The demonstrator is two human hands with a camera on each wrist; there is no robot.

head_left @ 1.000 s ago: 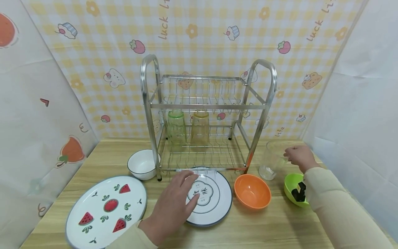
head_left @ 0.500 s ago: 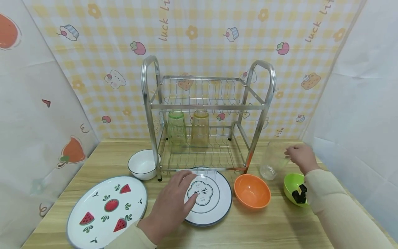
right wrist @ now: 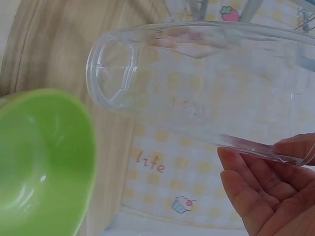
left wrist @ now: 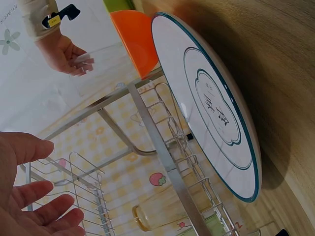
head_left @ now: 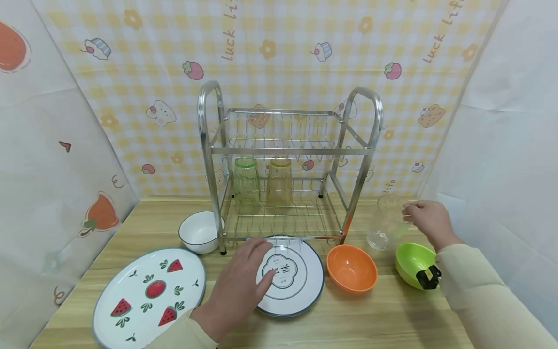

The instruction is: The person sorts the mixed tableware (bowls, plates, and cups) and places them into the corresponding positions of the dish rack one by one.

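At the right, my right hand (head_left: 429,221) pinches the rim of a clear drinking glass (head_left: 383,225), thumb on one side of the wall and fingers on the other. In the right wrist view the glass (right wrist: 162,83) points its thick base away from the fingers, near a green bowl (right wrist: 44,157). My left hand (head_left: 240,286) is held over the left part of a white plate (head_left: 301,295) with a blue rim, its fingers apart and holding nothing. The left wrist view shows these fingers (left wrist: 37,194) loosely spread, away from the plate (left wrist: 211,113).
A two-tier metal dish rack (head_left: 289,151) stands at the back, with a green glass (head_left: 247,186) and a yellow glass (head_left: 279,184) upside down on its lower tier. An orange bowl (head_left: 350,269), a white bowl (head_left: 199,231) and an oval watermelon-pattern plate (head_left: 139,271) lie around it.
My right hand and the clear glass have shifted slightly to the right. My left hand has stayed nearly still, and the head view has turned a little.
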